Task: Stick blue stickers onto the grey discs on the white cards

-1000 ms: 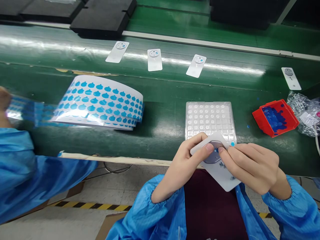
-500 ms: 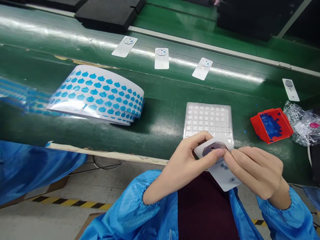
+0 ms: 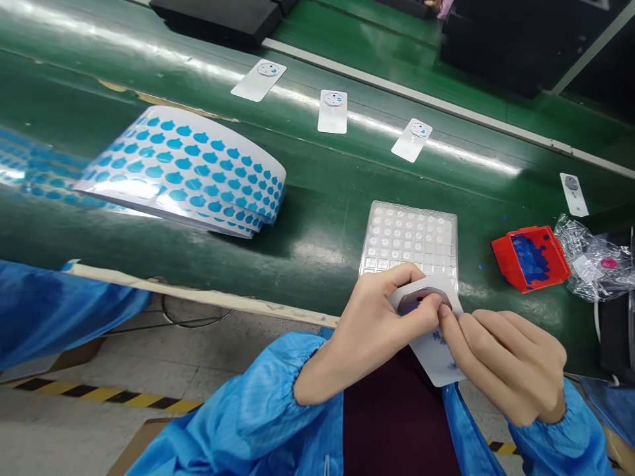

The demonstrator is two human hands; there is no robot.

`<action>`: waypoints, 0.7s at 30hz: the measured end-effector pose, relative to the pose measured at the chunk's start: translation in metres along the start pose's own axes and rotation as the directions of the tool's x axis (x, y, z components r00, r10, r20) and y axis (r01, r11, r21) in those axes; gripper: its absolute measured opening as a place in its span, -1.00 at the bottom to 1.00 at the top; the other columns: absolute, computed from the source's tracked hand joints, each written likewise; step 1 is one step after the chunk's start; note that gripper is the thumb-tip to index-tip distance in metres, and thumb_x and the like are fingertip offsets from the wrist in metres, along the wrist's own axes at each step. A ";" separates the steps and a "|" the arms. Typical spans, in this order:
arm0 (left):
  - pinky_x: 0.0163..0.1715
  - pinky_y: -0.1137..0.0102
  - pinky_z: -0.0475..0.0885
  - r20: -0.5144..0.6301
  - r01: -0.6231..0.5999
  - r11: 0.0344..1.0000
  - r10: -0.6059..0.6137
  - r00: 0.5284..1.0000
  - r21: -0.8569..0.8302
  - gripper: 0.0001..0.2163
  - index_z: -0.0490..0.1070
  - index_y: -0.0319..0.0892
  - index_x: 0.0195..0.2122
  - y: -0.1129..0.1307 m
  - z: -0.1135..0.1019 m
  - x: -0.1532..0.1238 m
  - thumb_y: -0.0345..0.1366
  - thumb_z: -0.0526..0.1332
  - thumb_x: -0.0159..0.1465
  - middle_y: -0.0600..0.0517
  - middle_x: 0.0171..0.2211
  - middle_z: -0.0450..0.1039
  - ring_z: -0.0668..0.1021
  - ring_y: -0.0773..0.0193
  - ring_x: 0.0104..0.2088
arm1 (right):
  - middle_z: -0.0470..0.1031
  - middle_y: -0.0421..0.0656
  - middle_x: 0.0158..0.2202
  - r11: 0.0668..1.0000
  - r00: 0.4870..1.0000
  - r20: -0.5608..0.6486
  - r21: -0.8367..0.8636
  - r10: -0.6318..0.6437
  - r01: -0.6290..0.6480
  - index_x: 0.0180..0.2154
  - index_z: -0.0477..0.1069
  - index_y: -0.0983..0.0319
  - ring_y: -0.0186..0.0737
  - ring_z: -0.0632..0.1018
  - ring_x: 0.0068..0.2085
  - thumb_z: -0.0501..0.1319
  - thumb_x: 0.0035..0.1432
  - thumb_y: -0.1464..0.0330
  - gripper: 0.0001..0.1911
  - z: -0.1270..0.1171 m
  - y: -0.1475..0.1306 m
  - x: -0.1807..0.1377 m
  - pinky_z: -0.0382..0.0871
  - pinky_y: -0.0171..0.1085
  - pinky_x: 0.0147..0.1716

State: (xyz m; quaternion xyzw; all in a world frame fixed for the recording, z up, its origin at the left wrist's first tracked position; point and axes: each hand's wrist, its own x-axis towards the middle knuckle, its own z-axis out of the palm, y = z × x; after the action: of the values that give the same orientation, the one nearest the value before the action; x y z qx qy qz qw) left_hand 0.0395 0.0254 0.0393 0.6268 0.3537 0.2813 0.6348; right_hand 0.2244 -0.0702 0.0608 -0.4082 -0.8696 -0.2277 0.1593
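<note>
A white panel [image 3: 430, 367] with rounded corners, blue printing and a grey octagonal plate [image 3: 409, 302] at its upper end is held over the table's front edge. My left hand [image 3: 380, 324] is closed on the upper end, thumb on the octagonal plate and fingers behind. My right hand [image 3: 506, 360] is closed at the right edge, its fingertips meeting my left thumb at the plate; anything tiny between those tips is hidden. Just beyond my hands lies a clear tray [image 3: 397, 231] of small round pieces in square pockets, partly covered by my left hand.
Similar white panels [image 3: 332, 119] lie spaced along the green surface. A loosely curled sheet of blue stickers [image 3: 193, 165] is at left. On the right stand a red box [image 3: 553, 264] of blue bits and a crumpled clear bag [image 3: 590, 274]. Black blocks [image 3: 218, 20] are farther back.
The held panel has tipped, so its octagonal plate shows at a flatter angle. My right hand has shifted slightly downward. The whole view has turned a little.
</note>
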 end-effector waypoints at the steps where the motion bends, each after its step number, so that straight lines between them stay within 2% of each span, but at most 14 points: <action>1: -0.54 0.52 0.23 0.001 -0.002 1.000 0.002 1.000 -0.002 -0.83 0.47 -0.18 -0.48 -0.001 0.000 0.000 -0.39 0.25 0.28 0.21 -0.57 0.35 0.34 0.45 -0.53 | 0.64 -0.17 -0.33 1.000 1.000 0.001 -0.012 -0.017 0.017 -0.19 0.69 0.18 -0.24 0.58 -0.34 0.25 0.39 0.50 -0.78 0.000 0.000 -0.001 0.41 -0.20 -0.41; 8: -0.46 0.47 0.32 0.038 0.019 1.000 -0.019 0.999 0.002 -0.83 0.54 -0.19 -0.41 -0.004 0.001 0.000 -0.32 0.24 0.33 0.16 -0.51 0.44 0.43 0.38 -0.47 | 0.61 -0.22 -0.38 0.983 0.986 -0.032 -0.083 -0.166 0.163 -0.23 0.70 0.15 -0.26 0.54 -0.38 0.27 0.35 0.53 -0.76 0.005 0.005 -0.006 0.39 -0.21 -0.46; 14: -0.48 0.46 0.28 0.085 0.048 0.998 -0.046 0.995 -0.028 -0.80 0.49 -0.17 -0.41 -0.003 0.001 0.000 -0.28 0.24 0.38 0.18 -0.52 0.37 0.39 0.38 -0.48 | 0.61 -0.23 -0.38 0.991 0.990 -0.036 -0.016 -0.134 0.133 -0.26 0.68 0.17 -0.26 0.56 -0.37 0.31 0.30 0.59 -0.77 -0.001 0.003 -0.007 0.42 -0.21 -0.44; 16: -0.48 0.46 0.26 0.092 0.066 0.997 -0.063 0.994 -0.035 -0.79 0.46 -0.17 -0.41 -0.005 0.000 0.001 -0.27 0.25 0.38 0.18 -0.51 0.35 0.37 0.38 -0.48 | 0.62 -0.26 -0.37 0.997 0.995 -0.081 0.047 -0.053 0.057 -0.27 0.65 0.15 -0.26 0.58 -0.34 0.36 0.23 0.61 -0.77 -0.003 -0.003 -0.016 0.46 -0.23 -0.41; 18: -0.47 0.45 0.27 0.104 0.090 0.994 -0.084 0.991 -0.054 -0.78 0.46 -0.17 -0.40 -0.008 -0.002 0.004 -0.23 0.26 0.39 0.16 -0.49 0.36 0.39 0.36 -0.46 | 0.61 -0.30 -0.35 0.985 0.978 -0.157 0.117 0.141 -0.123 -0.26 0.60 0.11 -0.26 0.59 -0.35 0.41 0.20 0.57 -0.78 -0.004 -0.005 -0.032 0.49 -0.24 -0.39; 19: -0.46 0.44 0.28 0.113 0.101 0.993 -0.093 0.989 -0.068 -0.78 0.45 -0.18 -0.39 -0.010 -0.003 0.006 -0.21 0.26 0.39 0.15 -0.48 0.38 0.41 0.35 -0.44 | 0.59 -0.31 -0.36 0.957 0.944 -0.179 0.135 0.278 -0.256 -0.25 0.58 0.09 -0.26 0.58 -0.37 0.42 0.21 0.52 -0.81 -0.002 -0.003 -0.041 0.48 -0.24 -0.39; 21: -0.43 0.43 0.30 0.136 0.122 0.988 -0.108 0.985 -0.097 -0.76 0.45 -0.17 -0.39 -0.016 -0.005 0.010 -0.18 0.26 0.40 0.14 -0.46 0.39 0.44 0.33 -0.42 | 0.53 -0.30 -0.40 0.843 0.820 -0.198 0.115 0.538 -0.525 -0.26 0.55 0.07 -0.25 0.52 -0.43 0.39 0.27 0.43 -0.88 0.004 0.011 -0.060 0.43 -0.23 -0.40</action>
State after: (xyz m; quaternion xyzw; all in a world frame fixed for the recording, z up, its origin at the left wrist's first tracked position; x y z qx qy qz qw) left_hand 0.0403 0.0356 0.0229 0.5881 0.3316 0.2209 0.7038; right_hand 0.2697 -0.0999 0.0326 -0.6017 -0.7039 -0.1942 0.3238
